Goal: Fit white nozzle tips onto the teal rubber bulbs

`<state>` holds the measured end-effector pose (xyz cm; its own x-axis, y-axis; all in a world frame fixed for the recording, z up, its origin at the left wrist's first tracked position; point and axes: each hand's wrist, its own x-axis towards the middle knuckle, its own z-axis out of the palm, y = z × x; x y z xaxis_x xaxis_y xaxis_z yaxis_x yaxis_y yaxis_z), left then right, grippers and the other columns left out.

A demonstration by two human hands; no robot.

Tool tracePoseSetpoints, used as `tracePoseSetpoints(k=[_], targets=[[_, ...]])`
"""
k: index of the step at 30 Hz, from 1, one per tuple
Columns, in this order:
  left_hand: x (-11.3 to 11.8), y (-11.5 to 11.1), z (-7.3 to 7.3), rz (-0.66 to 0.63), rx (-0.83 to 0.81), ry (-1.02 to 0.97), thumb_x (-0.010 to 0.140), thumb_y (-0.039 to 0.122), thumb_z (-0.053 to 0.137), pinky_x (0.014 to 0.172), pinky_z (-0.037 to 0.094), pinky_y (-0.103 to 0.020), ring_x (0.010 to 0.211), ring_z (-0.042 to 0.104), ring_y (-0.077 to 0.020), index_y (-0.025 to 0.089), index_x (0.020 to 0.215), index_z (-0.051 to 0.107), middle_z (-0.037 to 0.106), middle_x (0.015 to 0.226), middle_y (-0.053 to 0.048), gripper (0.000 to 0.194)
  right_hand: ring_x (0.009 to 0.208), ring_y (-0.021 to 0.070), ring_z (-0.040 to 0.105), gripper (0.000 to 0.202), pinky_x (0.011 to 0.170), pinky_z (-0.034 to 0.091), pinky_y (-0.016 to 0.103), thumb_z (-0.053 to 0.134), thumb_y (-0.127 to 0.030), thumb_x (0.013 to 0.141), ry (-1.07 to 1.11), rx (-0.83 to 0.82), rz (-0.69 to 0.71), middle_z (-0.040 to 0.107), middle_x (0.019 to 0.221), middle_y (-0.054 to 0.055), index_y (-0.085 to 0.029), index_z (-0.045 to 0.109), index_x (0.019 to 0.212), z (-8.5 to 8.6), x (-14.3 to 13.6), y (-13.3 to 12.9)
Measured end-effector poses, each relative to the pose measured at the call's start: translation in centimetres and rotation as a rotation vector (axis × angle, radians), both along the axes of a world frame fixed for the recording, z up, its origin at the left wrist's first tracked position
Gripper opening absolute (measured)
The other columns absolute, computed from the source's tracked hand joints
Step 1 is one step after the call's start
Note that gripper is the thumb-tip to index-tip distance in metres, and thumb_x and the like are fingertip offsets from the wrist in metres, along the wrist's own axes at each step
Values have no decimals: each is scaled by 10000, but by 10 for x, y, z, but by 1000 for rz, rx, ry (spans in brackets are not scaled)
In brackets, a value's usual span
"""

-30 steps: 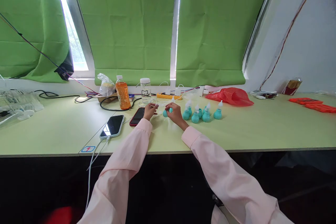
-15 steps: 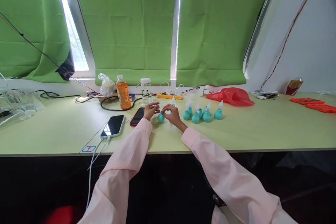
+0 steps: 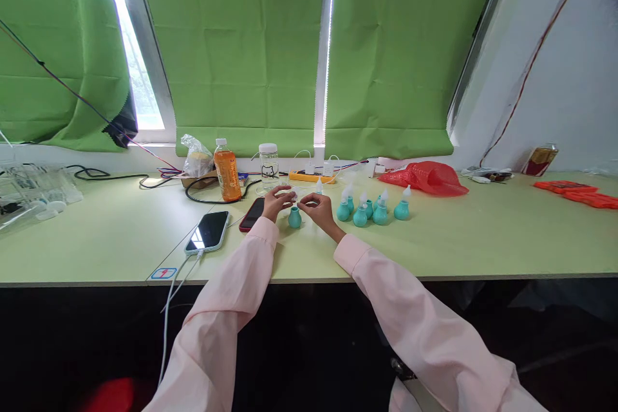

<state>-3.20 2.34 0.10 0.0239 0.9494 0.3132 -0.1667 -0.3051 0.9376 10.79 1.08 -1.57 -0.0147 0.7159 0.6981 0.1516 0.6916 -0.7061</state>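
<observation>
Across the tabletop (image 3: 458, 241) stand perhaps eight bulbs (image 3: 294, 219), one between two hands (image 3: 318, 209).

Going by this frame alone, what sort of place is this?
Probably a makeshift workbench in an office or small workshop: a long pale table set against green blinds, with a yellow power strip and a phone with a cable attached.

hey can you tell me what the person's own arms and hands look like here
Both arms wear loose, wrinkled, pale pink long sleeves, the left sleeve and right sleeve ending in plain cuffs. The left hand and right hand wear no gloves.
</observation>
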Motion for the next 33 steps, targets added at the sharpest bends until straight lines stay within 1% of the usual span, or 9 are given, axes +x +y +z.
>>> tracePoseSetpoints(k=[3,7,12,17,22,24,26,29,33], targets=[[1,-6,4,-34,34,12,579,291,703,700,485,-301,690,615,-137,177,1003,578,650,734,-29,457,610,146,592,241,584,509,274,658,-340,585,27,-23,-41,639,698,39,-158,610,736,0,2,1],[3,-9,6,-63,48,46,537,326,720,719,483,-314,708,617,-156,144,868,621,655,724,-50,392,615,150,602,319,572,502,270,646,-380,615,38,-43,-49,644,688,39,-167,604,850,2,2,-1],[4,-5,4,-27,66,108,540,363,706,710,480,-319,706,612,-160,140,761,593,643,711,-47,333,650,155,615,283,592,510,271,624,-403,639,74,-62,-42,648,705,49,-171,602,799,4,0,-2],[3,-3,6,13,105,265,590,360,653,685,460,-308,712,598,-170,158,758,597,634,702,-45,268,612,148,607,263,587,524,279,639,-368,606,139,-100,-41,645,700,44,-164,608,768,5,2,3],[-9,-2,9,49,170,513,428,194,728,740,414,-285,820,534,-214,194,623,641,603,673,-16,213,507,129,590,240,519,544,289,606,-377,619,196,-179,-6,636,647,27,-146,614,684,4,6,8],[-15,-1,9,46,181,592,386,170,736,734,407,-275,825,520,-225,202,552,643,588,646,-12,193,477,129,586,260,494,546,293,618,-389,606,202,-199,14,632,623,26,-138,614,676,4,6,8],[-19,0,8,29,188,651,361,164,739,710,405,-268,775,526,-217,203,510,644,587,630,-6,181,463,130,585,284,482,546,293,646,-388,579,201,-205,22,632,614,22,-137,613,708,4,5,9],[-19,2,5,-6,191,700,365,186,736,664,410,-262,688,538,-193,204,524,662,607,613,5,177,486,139,594,299,477,541,286,677,-379,542,182,-194,20,639,620,23,-146,607,716,4,5,9],[-15,3,2,-40,180,705,396,231,729,640,425,-259,672,563,-191,194,574,679,642,627,0,188,533,165,608,254,485,527,290,677,-366,539,114,-152,5,647,604,35,-150,617,660,3,8,11]])
